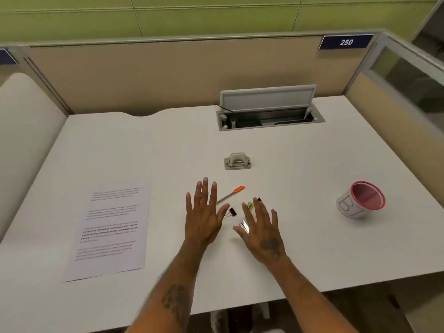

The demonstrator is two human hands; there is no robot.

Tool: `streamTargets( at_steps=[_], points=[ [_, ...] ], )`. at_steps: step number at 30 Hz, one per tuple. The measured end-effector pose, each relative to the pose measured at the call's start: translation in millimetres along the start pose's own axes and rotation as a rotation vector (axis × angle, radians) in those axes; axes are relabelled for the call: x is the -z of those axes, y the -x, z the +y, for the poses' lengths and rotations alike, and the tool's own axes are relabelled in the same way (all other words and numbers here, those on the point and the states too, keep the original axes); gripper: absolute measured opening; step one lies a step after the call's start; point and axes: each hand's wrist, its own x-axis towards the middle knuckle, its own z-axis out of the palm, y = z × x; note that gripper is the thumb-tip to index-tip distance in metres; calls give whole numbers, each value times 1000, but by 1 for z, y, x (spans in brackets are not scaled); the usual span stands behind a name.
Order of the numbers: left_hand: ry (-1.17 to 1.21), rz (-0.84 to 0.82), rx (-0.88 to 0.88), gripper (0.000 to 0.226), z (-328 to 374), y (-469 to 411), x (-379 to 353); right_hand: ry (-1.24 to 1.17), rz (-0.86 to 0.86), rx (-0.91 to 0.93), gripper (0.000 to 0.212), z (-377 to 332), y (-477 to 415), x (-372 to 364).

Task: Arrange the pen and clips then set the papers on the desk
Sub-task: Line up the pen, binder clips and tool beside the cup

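A grey pen with an orange cap point(231, 194) lies slanted on the white desk point(288, 236), its lower end hidden behind my left hand point(204, 217). That hand hovers flat with fingers spread. A black binder clip point(231, 212) lies between my hands. A yellow and blue clip point(249, 205) and another black clip point(259, 199) sit at the fingertips of my right hand point(262, 230), which is also flat and spread. A shiny silver clip point(245, 224) shows beside its thumb. Printed papers point(110, 230) lie to the left.
A pink-rimmed cup marked B1 point(360, 200) stands at the right. A small grey hole punch point(237, 161) sits beyond the pen. An open cable hatch point(269, 115) is at the back. Partition walls enclose the desk.
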Motion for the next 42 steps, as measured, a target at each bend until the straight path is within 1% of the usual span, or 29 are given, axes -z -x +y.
streamTargets(
  at_steps=[2,5,8,10,13,18,21,24,26,29,31,34,36,40,42],
  points=[
    [2,-29,22,73,1,-4,-1,23,-38,-4,65,-5,-1,0],
    [39,-50,47,70,3,-9,-9,66,-26,2,61,-8,6,-8],
    [116,-13,83,55,3,-20,-15,81,-19,0,57,-8,4,-10],
    [125,-63,122,49,3,-29,-20,66,-39,-15,57,-8,5,-12],
    [130,-153,136,44,4,-41,-27,21,-43,-40,53,-7,6,-18],
    [157,-213,150,38,5,-53,-34,-52,-31,-73,51,-7,0,-17],
    [156,-228,178,31,4,-57,-38,-196,-23,-135,51,-2,-10,-12],
    [180,-223,216,23,6,-56,-41,-310,-69,-174,50,6,-26,-6],
    [181,-215,235,19,8,-54,-42,-351,-80,-155,47,11,-36,-4],
    [129,-208,227,16,8,-52,-43,-341,-156,-105,50,19,-49,-4],
    [162,-193,252,14,7,-52,-42,-332,-192,-66,51,23,-58,-4],
    [308,-156,330,13,2,-52,-35,-276,-227,1,51,24,-67,-6],
    [363,-125,327,13,-2,-52,-30,-216,-256,37,52,24,-70,-9],
    [335,-70,263,29,-11,-50,-22,-158,-273,76,47,25,-75,-9],
    [332,-61,272,31,-13,-51,-18,-135,-279,93,44,23,-78,-8]
  ],
)
